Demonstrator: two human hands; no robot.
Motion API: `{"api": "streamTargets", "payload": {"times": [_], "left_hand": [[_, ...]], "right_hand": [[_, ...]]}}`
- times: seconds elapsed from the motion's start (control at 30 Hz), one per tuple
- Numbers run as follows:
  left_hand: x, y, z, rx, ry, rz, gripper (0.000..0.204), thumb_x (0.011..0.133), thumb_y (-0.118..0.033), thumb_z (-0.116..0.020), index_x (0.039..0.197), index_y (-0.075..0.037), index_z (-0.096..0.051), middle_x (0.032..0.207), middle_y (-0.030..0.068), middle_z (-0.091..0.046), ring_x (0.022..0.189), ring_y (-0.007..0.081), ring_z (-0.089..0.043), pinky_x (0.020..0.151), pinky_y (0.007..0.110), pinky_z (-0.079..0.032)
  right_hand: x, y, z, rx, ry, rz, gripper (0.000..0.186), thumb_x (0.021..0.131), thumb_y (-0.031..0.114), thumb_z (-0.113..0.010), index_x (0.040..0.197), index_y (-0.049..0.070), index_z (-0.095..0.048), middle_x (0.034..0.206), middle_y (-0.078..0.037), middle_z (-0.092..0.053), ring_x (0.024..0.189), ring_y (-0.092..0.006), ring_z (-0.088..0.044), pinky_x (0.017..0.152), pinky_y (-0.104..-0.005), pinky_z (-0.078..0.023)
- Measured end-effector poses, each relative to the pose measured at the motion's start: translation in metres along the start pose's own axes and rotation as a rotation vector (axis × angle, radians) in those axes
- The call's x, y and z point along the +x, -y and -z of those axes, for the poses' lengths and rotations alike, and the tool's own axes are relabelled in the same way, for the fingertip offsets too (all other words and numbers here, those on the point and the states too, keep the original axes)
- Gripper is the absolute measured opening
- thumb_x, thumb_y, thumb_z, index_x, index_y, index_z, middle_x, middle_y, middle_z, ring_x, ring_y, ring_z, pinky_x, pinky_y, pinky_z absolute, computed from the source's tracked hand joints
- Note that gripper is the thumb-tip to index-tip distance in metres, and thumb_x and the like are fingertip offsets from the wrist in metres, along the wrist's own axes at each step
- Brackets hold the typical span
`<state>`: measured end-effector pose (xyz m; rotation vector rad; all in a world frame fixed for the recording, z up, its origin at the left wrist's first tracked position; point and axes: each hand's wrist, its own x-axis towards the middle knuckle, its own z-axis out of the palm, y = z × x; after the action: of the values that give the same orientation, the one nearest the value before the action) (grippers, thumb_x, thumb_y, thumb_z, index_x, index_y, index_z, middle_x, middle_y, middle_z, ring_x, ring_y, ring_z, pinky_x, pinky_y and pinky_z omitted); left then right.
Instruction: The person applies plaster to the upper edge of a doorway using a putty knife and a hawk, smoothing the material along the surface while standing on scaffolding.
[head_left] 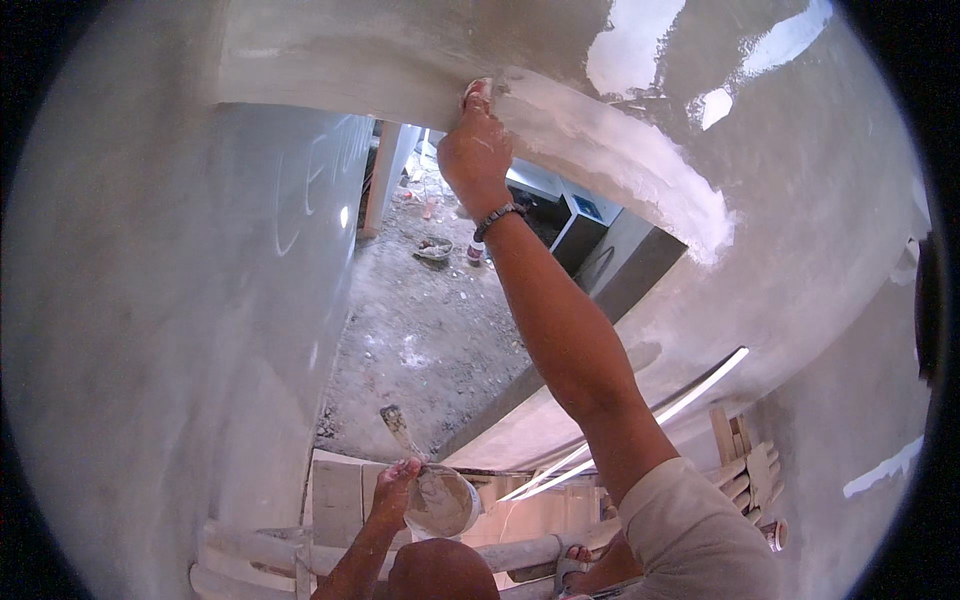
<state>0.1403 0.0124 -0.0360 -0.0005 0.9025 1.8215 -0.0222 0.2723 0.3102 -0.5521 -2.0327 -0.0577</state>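
My right arm reaches up, and my right hand (474,160) is closed against the band of wall above the opening. A whitish-red item or putty-smeared fingertips (479,93) touch the wall there; what the hand grips is hidden. From that spot a fresh white patch of filler (640,165) runs rightward along the wall. Low in front of me, my left hand (396,484) is closed on the rim of a round tub (474,512) with greyish-beige paste inside. A smeared, flat putty knife (398,428) sticks up out of the tub beside my left fingers.
Wooden rails (250,540) and poles lie beneath me, with a sandalled foot (570,560) on them. Through the opening shows a dusty floor (420,330) with a bowl (434,249) and a small bottle (475,252). White strips (690,395) lean at the right; a grey wall (180,300) rises at the left.
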Motion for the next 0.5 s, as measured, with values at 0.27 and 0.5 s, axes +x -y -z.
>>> {"api": "streamTargets", "payload": {"times": [0.27, 0.5], "left_hand": [[-0.01, -0.002, 0.005, 0.015, -0.058, -0.036, 0.038, 0.082, -0.033, -0.068, 0.102, -0.002, -0.06, 0.089, 0.0054, -0.063, 0.077, 0.016, -0.061, 0.07, 0.031, -0.051], [0.006, 0.009, -0.001, -0.038, 0.006, -0.03, 0.039, 0.082, -0.034, -0.068, 0.102, -0.002, -0.059, 0.09, 0.005, -0.062, 0.079, 0.0155, -0.06, 0.07, 0.032, -0.051]], "right_hand": [[0.012, -0.026, 0.06, -0.199, -0.027, 0.314, 0.05, 0.08, 0.004, -0.05, 0.13, -0.001, -0.043, 0.113, -0.02, -0.053, 0.102, -0.033, -0.051, 0.089, -0.0464, -0.043], [-0.005, -0.037, -0.022, -0.413, -0.211, 0.62, 0.048, 0.078, 0.014, -0.055, 0.122, -0.004, -0.045, 0.109, -0.023, -0.049, 0.098, -0.0342, -0.048, 0.083, -0.0465, -0.041]]}}
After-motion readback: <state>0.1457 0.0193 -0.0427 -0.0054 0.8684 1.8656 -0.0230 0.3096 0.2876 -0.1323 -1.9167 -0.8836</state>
